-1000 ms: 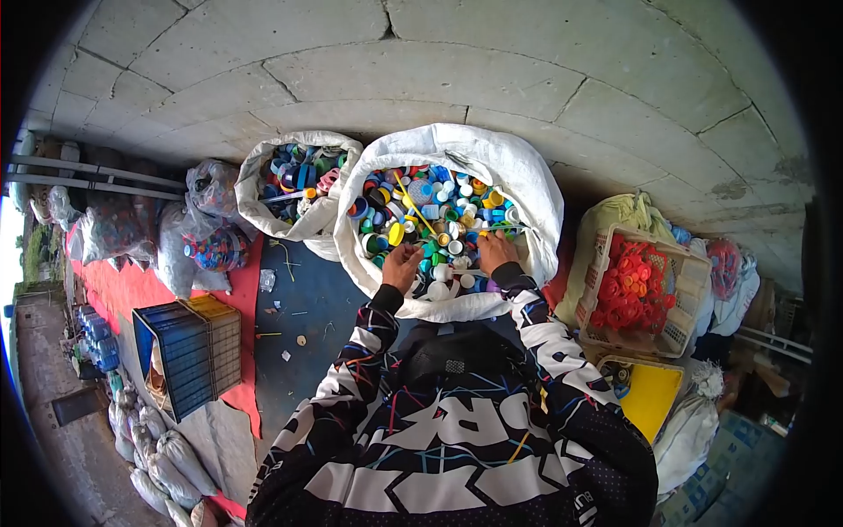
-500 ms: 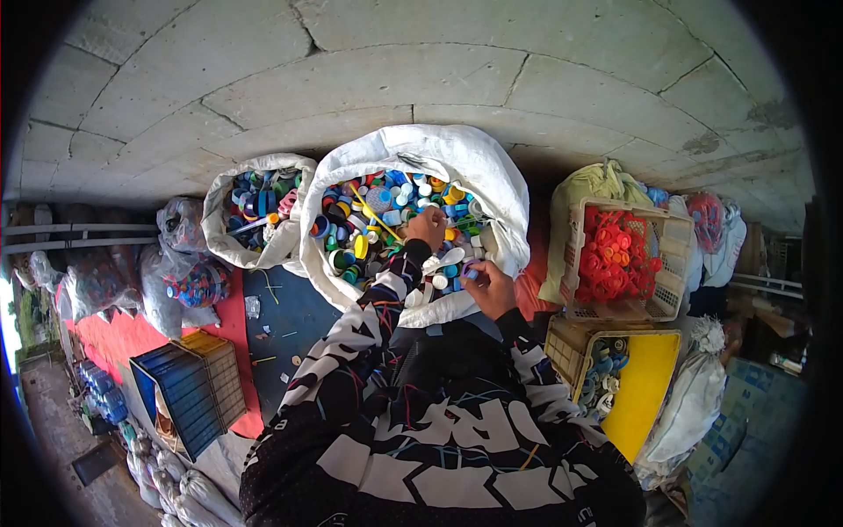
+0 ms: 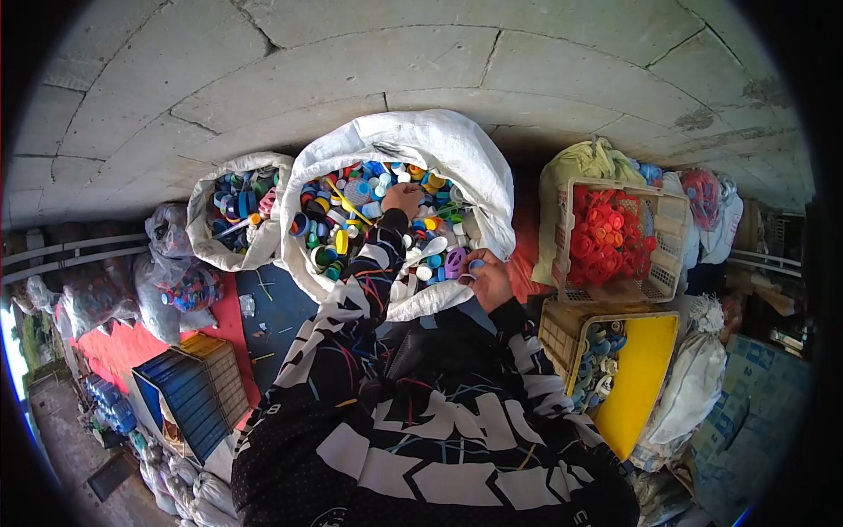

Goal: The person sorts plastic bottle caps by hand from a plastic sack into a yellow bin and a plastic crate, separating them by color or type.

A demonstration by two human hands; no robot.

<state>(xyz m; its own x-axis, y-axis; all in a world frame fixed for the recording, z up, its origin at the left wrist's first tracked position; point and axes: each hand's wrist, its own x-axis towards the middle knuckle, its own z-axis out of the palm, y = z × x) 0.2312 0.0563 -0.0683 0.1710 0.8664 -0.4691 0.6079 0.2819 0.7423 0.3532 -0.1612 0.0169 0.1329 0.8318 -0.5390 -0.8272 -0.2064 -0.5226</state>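
A large white woven sack [image 3: 479, 149] stands open in front of me, filled with mixed plastic bottle caps [image 3: 342, 220] in many colours. My left hand [image 3: 402, 200] is among the caps near the middle of the sack. Its fingers are bent together, and what they hold, if anything, is too small to make out. At the sack's near right rim, my right hand [image 3: 489, 279] pinches a blue bottle cap [image 3: 475, 264]. Just left of that hand lies a purple plastic piece [image 3: 455, 262]. A yellow stick [image 3: 349, 204] and a white plastic spoon [image 3: 431, 248] lie on the caps.
A smaller sack of caps [image 3: 198, 220] stands at the left. On the right are a crate [image 3: 562, 246] with red plastic pieces and a yellow-lined crate [image 3: 641, 369] with caps. A blue crate [image 3: 180, 395] sits lower left. A concrete wall [image 3: 351, 70] rises behind.
My left hand has moved farther into the sack. My right hand has shifted slightly right of the purple piece, and a blue cap now shows between its fingers. The view has shifted a little.
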